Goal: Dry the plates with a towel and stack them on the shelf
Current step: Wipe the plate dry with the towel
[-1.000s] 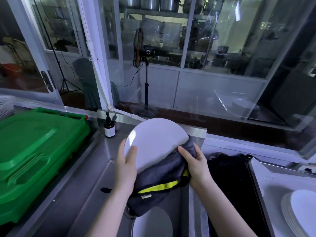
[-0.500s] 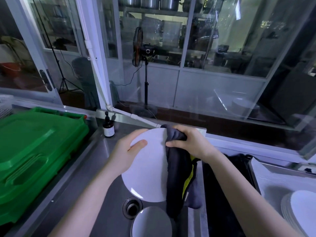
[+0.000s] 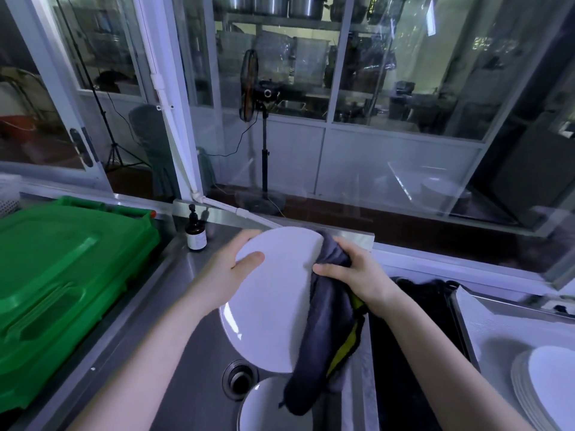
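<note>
Well, from the head view, we hold the white plate [image 3: 273,293] tilted over the steel sink [image 3: 186,353]. Its lower rim hangs above the drain [image 3: 239,376] and close over a second white plate [image 3: 261,409] lying in the basin at the bottom edge. Bare steel shows to the left of the drain.

A green plastic crate [image 3: 62,275] fills the left side right up to the sink's edge. A small brown pump bottle [image 3: 196,234] stands on the back ledge near our left hand [image 3: 230,269]. To the right lies a dark compartment [image 3: 413,337] whose contents we cannot make out. Beyond it a stack of white plates [image 3: 544,390] sits on the counter [image 3: 491,334]. A glass partition [image 3: 389,150] closes the back, with a pedestal fan [image 3: 250,85] behind it.

Our left hand grips the plate's upper left rim, thumb on the face and fingers curled behind. Our right hand [image 3: 357,275] has its fingers closed on a dark grey towel [image 3: 317,337] with a yellow-green band, pressed over the plate's right edge. The rest of the towel hangs past the lower rim. The plate's face is plain white, with a small glint at lower left.
</note>
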